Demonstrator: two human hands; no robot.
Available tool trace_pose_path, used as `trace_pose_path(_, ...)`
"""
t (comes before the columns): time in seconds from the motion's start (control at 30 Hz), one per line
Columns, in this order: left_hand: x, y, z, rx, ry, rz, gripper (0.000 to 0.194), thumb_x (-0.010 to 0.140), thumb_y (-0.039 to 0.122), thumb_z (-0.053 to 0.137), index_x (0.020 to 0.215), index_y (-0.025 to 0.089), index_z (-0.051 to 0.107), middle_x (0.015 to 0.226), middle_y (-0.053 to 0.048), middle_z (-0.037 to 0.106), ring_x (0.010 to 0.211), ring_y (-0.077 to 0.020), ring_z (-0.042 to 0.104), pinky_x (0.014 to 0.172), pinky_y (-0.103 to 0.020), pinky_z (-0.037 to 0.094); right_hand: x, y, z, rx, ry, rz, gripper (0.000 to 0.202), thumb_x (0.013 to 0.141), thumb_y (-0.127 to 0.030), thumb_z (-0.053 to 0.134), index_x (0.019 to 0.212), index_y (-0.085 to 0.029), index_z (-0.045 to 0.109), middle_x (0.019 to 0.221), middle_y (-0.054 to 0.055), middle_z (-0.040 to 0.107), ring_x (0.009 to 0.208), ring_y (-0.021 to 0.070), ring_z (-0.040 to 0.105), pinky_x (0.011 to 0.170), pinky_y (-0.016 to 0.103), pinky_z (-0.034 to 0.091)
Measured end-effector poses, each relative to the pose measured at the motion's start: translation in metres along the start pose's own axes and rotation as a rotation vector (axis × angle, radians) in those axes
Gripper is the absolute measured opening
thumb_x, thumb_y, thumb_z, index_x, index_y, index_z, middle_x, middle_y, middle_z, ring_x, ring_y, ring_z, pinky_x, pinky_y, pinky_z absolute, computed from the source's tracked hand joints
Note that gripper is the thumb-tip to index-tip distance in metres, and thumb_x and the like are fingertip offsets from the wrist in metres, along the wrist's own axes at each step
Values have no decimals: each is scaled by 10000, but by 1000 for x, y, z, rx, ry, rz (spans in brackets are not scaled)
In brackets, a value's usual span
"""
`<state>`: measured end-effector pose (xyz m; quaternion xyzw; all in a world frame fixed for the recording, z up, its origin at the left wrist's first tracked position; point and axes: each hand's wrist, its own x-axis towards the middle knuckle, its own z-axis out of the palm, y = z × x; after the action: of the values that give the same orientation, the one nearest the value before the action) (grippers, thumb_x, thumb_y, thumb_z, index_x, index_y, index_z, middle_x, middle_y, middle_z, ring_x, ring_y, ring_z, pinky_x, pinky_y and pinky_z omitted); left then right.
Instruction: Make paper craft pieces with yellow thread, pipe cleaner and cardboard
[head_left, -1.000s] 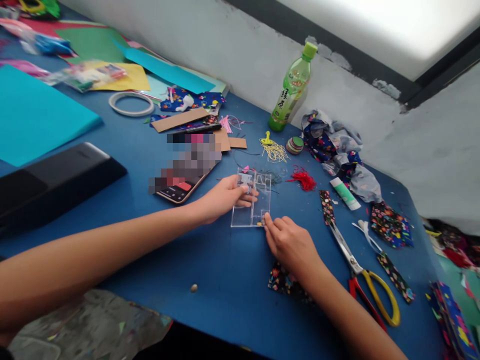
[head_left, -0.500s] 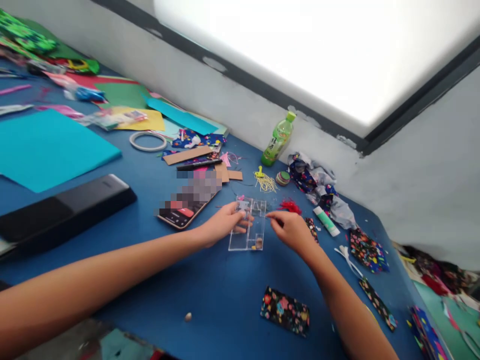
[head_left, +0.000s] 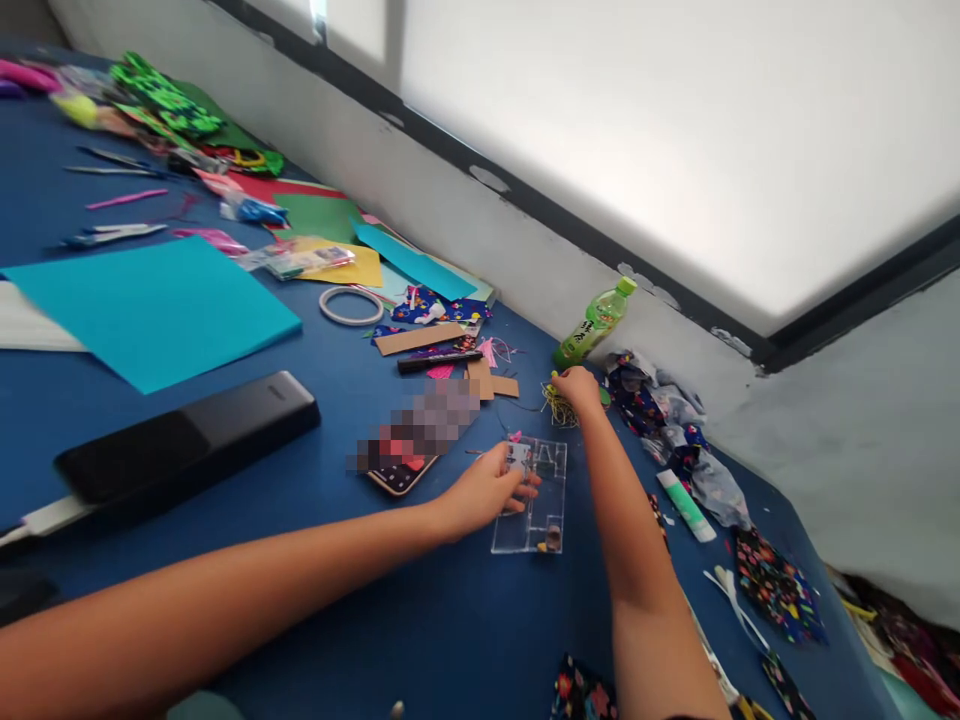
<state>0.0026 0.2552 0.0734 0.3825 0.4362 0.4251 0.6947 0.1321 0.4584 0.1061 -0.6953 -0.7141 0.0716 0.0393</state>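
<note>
My left hand (head_left: 487,494) is at the left side of a clear plastic box (head_left: 550,500) with several compartments. Its thumb lies on top and its fingers show through the plastic, so it grips the box. A few small items sit inside, among them a brownish round piece (head_left: 553,537) in a lower corner. Beyond the box, my right hand (head_left: 579,390) pinches at a tangled bundle of yellow thread (head_left: 559,408). Its fingertips are closed at the top of the bundle and partly hide it. A green-capped bottle (head_left: 595,324) stands just behind that hand.
Left of the box lie a phone (head_left: 405,474), a black marker (head_left: 439,362), cardboard strips (head_left: 420,338) and a black power bank (head_left: 187,435). Blue paper (head_left: 161,310) is farther left. On the right are a glue stick (head_left: 686,505) and fabric scraps (head_left: 780,585).
My right hand has moved away from the box's right edge, forward to the yellow thread. My left hand stays on the box. The whole view has shifted left.
</note>
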Motion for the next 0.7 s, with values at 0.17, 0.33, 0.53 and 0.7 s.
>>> trace_pose_path(0.17,0,3,0,-29,11,-6,147,852,150,461,998,159,471,968,-102,662,837,-169,663,638,-241,498,-15,2,-16,149,47,-74,240,885,-337,570,1031,-151,611,1060,64,633,941,192,612,810,365,509)
trace_pose_path(0.33,-1,2,1,-53,11,-12,186,856,141,441,1034,170,485,947,-75,658,816,-141,658,624,-204,498,-91,15,-35,382,48,-225,279,802,-431,602,855,-157,616,751,15,644,704,153,603,600,241,451)
trace_pose_path(0.53,-3,3,1,-55,12,16,210,830,114,450,1026,161,507,953,-73,656,768,-132,659,610,-204,509,-181,33,-19,600,-122,-341,300,731,-464,662,713,-174,591,656,-5,629,582,121,563,546,233,428)
trace_pose_path(0.7,-4,3,2,-44,-12,20,234,825,114,447,1047,158,505,953,-78,668,755,-129,666,619,-211,507,-190,43,-7,465,-65,-352,203,780,-365,638,725,-170,631,702,4,667,624,123,590,605,240,450)
